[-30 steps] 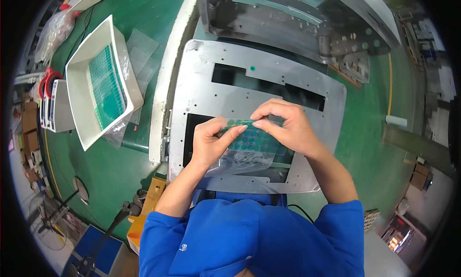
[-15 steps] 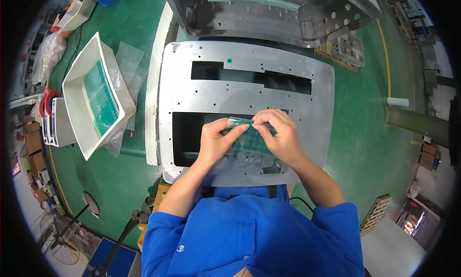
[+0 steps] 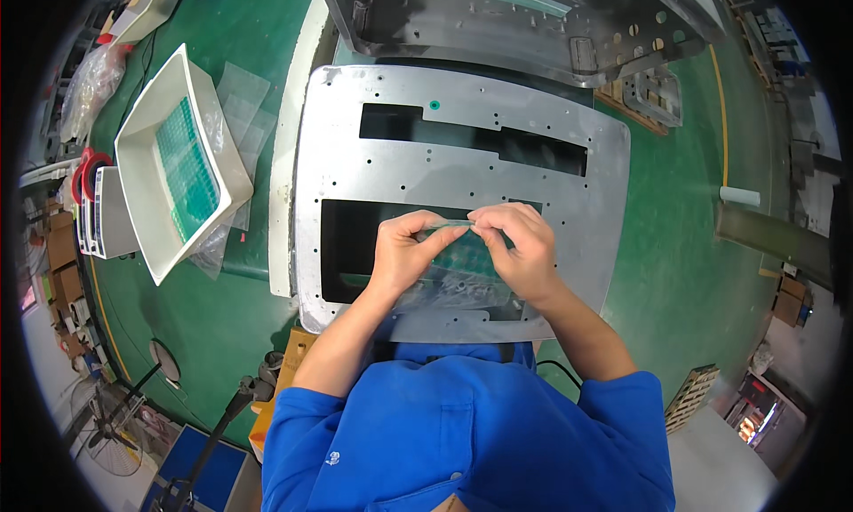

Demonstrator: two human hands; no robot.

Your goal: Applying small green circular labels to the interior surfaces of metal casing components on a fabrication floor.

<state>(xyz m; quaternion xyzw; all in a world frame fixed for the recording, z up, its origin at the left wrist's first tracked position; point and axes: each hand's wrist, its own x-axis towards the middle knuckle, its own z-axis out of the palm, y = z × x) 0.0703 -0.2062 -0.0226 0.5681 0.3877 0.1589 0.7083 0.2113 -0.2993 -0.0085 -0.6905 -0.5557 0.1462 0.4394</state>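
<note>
My left hand (image 3: pixel 402 253) and my right hand (image 3: pixel 524 256) meet over the near part of a flat silvery metal panel (image 3: pixel 426 182). Thumb and fingers of each hand pinch the upper edge of a clear plastic sheet (image 3: pixel 462 261) with green round stickers. The right fingertips sit close against the left ones at this edge; whether they hold a single sticker is too small to tell. Below the hands the sheet hangs over a large rectangular cutout. On the panel's far part, a green round sticker (image 3: pixel 434 105) surrounds a small hole.
A large grey metal housing (image 3: pixel 498 46) stands beyond the panel. To the left, a cream plastic bin (image 3: pixel 233 170) holds green-dotted sheets (image 3: pixel 188 170), with clear bags (image 3: pixel 242 99) beside it. Red-handled scissors (image 3: pixel 91 170) are further left. A yellow object (image 3: pixel 295 357) is near my left elbow.
The view has shifted slightly. The sheet's upper edge has tipped, so it now looks like a thin strip between my fingers. Both hands keep their pinch and have come slightly closer together.
</note>
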